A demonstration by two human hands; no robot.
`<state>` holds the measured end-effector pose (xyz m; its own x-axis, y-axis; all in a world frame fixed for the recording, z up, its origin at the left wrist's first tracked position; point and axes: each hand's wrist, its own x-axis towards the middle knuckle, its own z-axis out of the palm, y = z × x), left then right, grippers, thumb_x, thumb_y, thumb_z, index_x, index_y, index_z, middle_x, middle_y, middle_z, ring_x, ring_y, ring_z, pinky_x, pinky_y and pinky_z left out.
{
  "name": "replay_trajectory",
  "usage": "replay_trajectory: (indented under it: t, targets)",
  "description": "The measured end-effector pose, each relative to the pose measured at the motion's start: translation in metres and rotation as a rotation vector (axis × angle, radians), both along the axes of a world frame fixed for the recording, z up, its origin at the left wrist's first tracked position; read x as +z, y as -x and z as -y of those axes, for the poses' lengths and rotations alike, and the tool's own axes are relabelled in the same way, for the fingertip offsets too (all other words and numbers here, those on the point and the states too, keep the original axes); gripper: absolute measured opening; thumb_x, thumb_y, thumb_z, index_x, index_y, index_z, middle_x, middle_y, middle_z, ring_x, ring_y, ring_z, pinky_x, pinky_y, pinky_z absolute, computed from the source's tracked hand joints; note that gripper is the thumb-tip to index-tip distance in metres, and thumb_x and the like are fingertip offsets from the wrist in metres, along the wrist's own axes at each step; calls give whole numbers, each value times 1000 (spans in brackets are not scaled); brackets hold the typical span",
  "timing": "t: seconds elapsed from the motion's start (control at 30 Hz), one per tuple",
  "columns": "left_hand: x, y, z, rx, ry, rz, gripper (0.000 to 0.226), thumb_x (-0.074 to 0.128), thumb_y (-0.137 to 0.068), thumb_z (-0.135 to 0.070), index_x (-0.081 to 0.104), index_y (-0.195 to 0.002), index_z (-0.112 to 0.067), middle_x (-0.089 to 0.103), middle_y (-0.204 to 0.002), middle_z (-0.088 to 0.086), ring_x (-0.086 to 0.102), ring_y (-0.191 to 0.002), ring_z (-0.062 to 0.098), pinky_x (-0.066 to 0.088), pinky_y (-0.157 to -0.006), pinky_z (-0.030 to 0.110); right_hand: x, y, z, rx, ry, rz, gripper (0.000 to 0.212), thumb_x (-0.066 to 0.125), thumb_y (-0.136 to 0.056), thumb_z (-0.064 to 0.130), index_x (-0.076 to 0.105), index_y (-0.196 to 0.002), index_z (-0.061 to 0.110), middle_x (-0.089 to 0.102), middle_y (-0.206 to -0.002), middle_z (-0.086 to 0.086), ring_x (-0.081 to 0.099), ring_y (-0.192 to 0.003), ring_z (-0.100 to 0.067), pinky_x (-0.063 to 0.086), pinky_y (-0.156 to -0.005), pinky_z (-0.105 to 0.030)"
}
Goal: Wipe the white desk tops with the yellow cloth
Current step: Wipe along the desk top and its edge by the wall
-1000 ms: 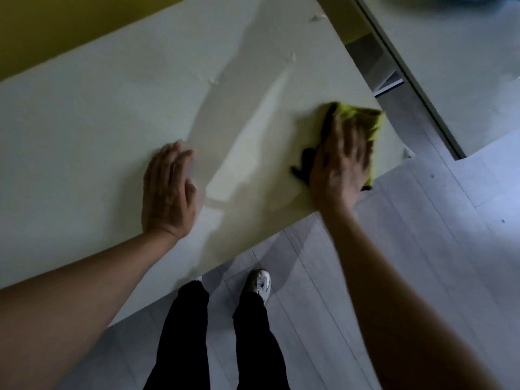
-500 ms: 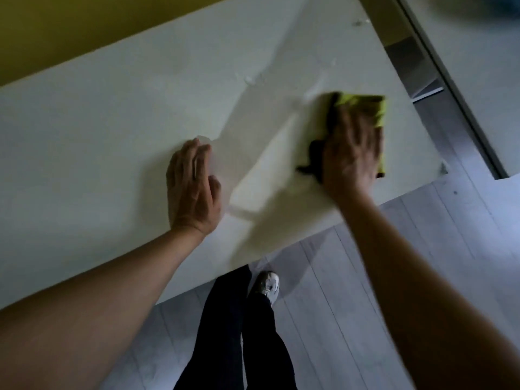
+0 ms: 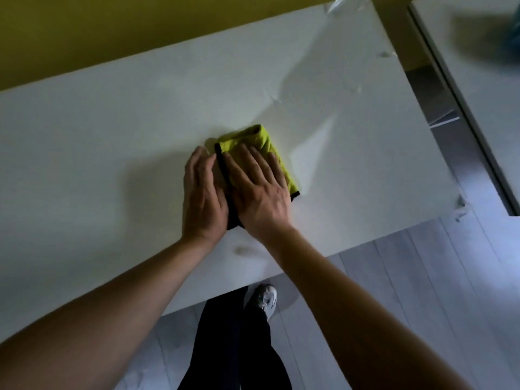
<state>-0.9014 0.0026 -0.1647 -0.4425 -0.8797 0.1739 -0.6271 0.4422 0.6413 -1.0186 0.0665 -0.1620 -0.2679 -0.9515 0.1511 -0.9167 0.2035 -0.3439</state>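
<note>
Wiping mid-bench (image 3: 112, 130), we press the yellow cloth (image 3: 260, 137) under flat right-hand fingers (image 3: 253, 161); left hand (image 3: 202, 192) rests flat beside; upper-right scraps (image 3: 387, 54) and second bench (image 3: 484, 88) remain.

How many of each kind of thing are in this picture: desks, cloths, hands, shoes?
White desk tops: 2, the near desk top and the second desk top at the right.
Yellow cloths: 1, the yellow cloth.
Hands: 2, the left hand beside the cloth and the right hand pressing flat on it.
Shoes in view: 1, a white shoe.
Total: 6.
</note>
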Motion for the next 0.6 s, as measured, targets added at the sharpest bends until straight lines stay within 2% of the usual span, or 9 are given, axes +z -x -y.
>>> replay_trajectory:
  t: [0.07, 0.13, 0.23, 0.33, 0.43, 0.5, 0.57, 0.6]
  targets:
    - [0, 3, 11, -31, 66, 78, 56, 35, -93, -13, 48, -146, 1, 38, -158, 24, 37, -148, 39, 35, -121, 50, -3, 21, -1, 34, -7, -35, 54, 43, -104, 43, 40, -155, 27, 38, -161, -4, 28, -152, -22, 17, -125, -47]
    - [-4, 7, 33, -46, 176, 180, 57, 39, -91, -13, 50, -145, 1, 43, -156, 25, 41, -145, 43, 36, -119, 52, -6, 55, 0, -26, 14, -26, 61, 51, -96, 45, 45, -153, 23, 43, -157, -7, 33, -150, -27, 19, -125, -48]
    - [-8, 17, 79, -43, 271, 300, 58, 42, -92, -16, 48, -147, 0, 41, -158, 26, 41, -145, 46, 31, -121, 52, -9, 140, -2, -386, 4, -3, 68, 57, -92, 41, 41, -155, 22, 40, -159, -12, 33, -149, -30, 19, -125, -46]
    - [-6, 23, 122, -61, 262, 365, 61, 39, -94, -25, 44, -151, -5, 36, -162, 23, 35, -148, 45, 21, -125, 52, -2, 213, -3, -719, -84, 47, 66, 42, -98, 45, 24, -160, 30, 24, -167, -4, 18, -154, -22, 10, -127, -44]
    - [-7, 24, 139, -57, 262, 345, 58, 37, -96, -26, 45, -150, -8, 38, -161, 20, 35, -149, 40, 19, -127, 52, -3, 213, 10, -902, -60, 95, 66, 36, -100, 47, 18, -162, 30, 17, -169, -2, 10, -156, -19, 4, -127, -45]
    - [-8, 26, 138, -49, 242, 303, 57, 36, -98, -25, 45, -151, -7, 39, -161, 19, 35, -149, 38, 17, -128, 50, -4, 178, 21, -872, -78, 38, 76, 48, -96, 51, 18, -162, 27, 20, -168, -6, 13, -156, -23, 8, -127, -47]
    - [-8, 27, 135, -34, 230, 277, 58, 34, -98, -23, 44, -152, -4, 39, -161, 20, 34, -150, 37, 16, -128, 49, -3, 123, 34, -674, -81, 7, 92, 61, -83, 57, 23, -161, 24, 26, -165, -12, 20, -154, -29, 12, -127, -48]
    - [-8, 27, 135, -25, 231, 274, 58, 34, -97, -22, 44, -151, -3, 40, -160, 20, 35, -150, 38, 17, -128, 50, -3, 91, 41, -547, -31, 17, 90, 62, -81, 53, 30, -159, 21, 32, -163, -15, 25, -151, -32, 17, -125, -49]
